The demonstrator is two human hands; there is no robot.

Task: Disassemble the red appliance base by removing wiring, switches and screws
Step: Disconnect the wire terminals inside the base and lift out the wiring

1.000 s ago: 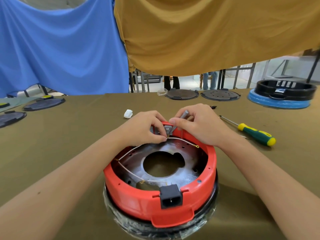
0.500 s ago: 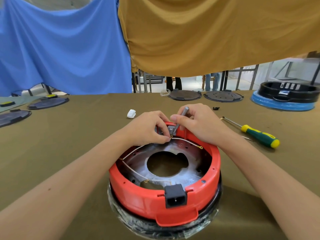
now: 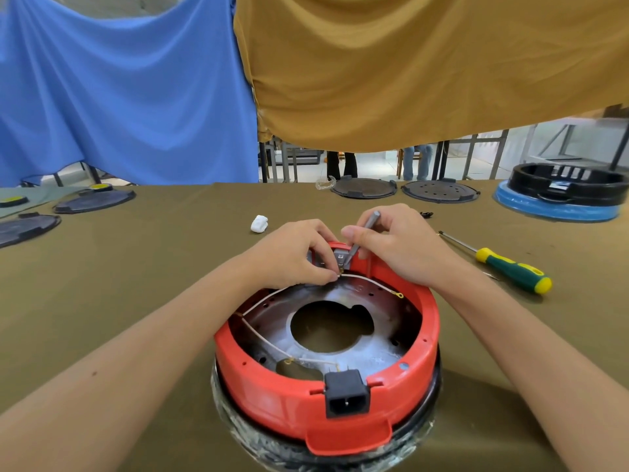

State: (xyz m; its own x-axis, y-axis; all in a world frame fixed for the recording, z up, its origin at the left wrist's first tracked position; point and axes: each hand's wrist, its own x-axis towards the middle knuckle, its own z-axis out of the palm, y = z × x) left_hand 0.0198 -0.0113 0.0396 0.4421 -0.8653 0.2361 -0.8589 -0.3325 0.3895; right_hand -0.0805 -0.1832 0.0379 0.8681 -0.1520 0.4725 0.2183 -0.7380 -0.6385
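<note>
The red appliance base (image 3: pixel 391 400) lies upside down at the table's near middle, its metal plate and a black power socket (image 3: pixel 346 396) facing me. White wires (image 3: pixel 272 298) run round the inside. At the far rim sits a small grey switch (image 3: pixel 340 257). My left hand (image 3: pixel 289 257) pinches the wire end beside that switch. My right hand (image 3: pixel 394 247) grips a thin grey metal tool (image 3: pixel 362 236), its tip down at the switch.
A green and yellow screwdriver (image 3: pixel 503 267) lies right of the base. A small white part (image 3: pixel 259 223) lies behind the left hand. Black round plates (image 3: pixel 364 188) and a black ring on a blue disc (image 3: pixel 561 195) stand at the back; more dark plates (image 3: pixel 92 202) sit far left.
Both hands stay at the switch on the far rim; the tool has tipped slightly more upright. My view has shifted a little to the left.
</note>
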